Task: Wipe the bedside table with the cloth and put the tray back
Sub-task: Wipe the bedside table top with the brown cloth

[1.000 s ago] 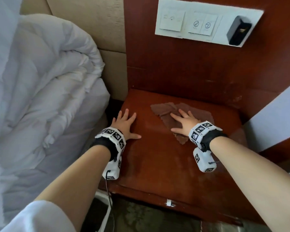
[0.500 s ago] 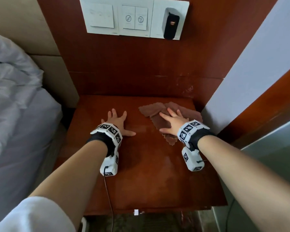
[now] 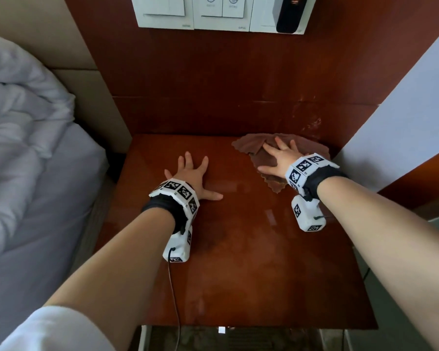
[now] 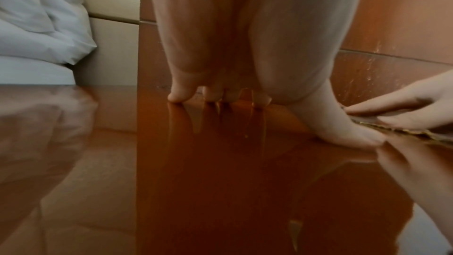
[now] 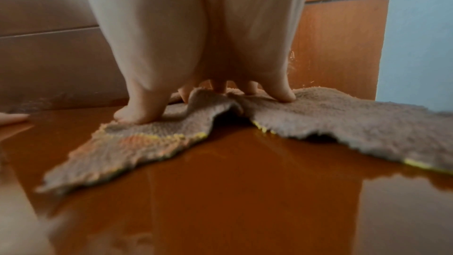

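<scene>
The cloth (image 3: pixel 261 153) lies crumpled on the far right corner of the table (image 3: pixel 238 262), under the right hand (image 3: pixel 280 158), whose fingers are spread straight and pressed flat on it. From the head view it is a plain brown rag, bunched beyond the fingertips and trailing toward the wrist. The right wrist view shows more: the cloth (image 5: pixel 343 123) is a fuzzy grey-brown weave with yellow stitching along its frayed edges, a raised fold just under the fingers (image 5: pixel 284 92), one flap spreading to the thumb side and another to the little-finger side, up against the wood panel (image 5: pixel 343 46).

The left hand (image 3: pixel 190 176) rests bare on the table, fingers splayed and straight, thumb pointing toward the cloth but apart from it. The left wrist view shows its fingertips (image 4: pixel 176 97) touching the glossy top, which mirrors them, and the right hand (image 4: pixel 404 108) on the cloth's edge just beyond the thumb.

Left of the table lies white bedding (image 3: pixel 23 148); above it, a switch plate (image 3: pixel 213 13).
</scene>
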The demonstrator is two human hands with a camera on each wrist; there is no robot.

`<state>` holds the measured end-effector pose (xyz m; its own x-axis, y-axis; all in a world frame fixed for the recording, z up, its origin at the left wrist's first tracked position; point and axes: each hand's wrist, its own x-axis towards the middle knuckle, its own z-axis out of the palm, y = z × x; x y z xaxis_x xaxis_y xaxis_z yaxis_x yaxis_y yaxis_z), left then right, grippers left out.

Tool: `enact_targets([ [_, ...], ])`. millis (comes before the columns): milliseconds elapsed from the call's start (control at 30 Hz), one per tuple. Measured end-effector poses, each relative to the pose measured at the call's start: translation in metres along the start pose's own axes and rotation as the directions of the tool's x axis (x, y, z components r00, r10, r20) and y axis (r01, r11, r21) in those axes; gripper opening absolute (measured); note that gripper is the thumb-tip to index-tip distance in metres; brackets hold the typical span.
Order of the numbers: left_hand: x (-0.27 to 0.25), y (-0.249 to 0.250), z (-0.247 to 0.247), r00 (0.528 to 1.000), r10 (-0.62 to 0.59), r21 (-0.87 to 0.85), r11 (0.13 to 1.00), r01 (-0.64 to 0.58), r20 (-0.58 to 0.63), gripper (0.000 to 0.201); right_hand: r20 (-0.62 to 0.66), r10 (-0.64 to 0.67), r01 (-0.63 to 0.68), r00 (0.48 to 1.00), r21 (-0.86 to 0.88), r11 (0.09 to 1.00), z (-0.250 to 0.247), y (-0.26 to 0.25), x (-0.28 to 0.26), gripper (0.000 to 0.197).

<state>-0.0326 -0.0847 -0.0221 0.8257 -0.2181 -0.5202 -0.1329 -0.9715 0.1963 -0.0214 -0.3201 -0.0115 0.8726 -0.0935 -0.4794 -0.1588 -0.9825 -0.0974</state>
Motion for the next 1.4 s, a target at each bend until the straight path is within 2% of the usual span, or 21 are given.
enact_targets([
  [367,0.005,0.0,0.0,1.0,-0.008,0.018,1.0,0.008,0.005,0.112,0.007,-0.008,0.008,1.0,-0.018,1.0,0.004,0.001,-0.003,0.077],
  [767,0.001,0.0,0.001,0.999,-0.021,0.031,0.999,0.021,-0.026,0.109,0.016,-0.025,0.026,1.0,-0.037,0.999,0.04,0.023,-0.066,0.071],
  [1067,-0.017,-0.003,0.011,1.0,0.006,0.066,0.998,-0.007,0.007,0.097,0.045,-0.059,0.063,0.997,-0.09,0.994,0.064,0.032,-0.117,0.075],
  [1400,-0.04,-0.008,0.02,1.0,0.007,0.083,0.996,-0.009,0.026,0.098,0.046,-0.041,0.046,0.998,-0.115,0.992,0.073,0.012,-0.127,0.078],
])
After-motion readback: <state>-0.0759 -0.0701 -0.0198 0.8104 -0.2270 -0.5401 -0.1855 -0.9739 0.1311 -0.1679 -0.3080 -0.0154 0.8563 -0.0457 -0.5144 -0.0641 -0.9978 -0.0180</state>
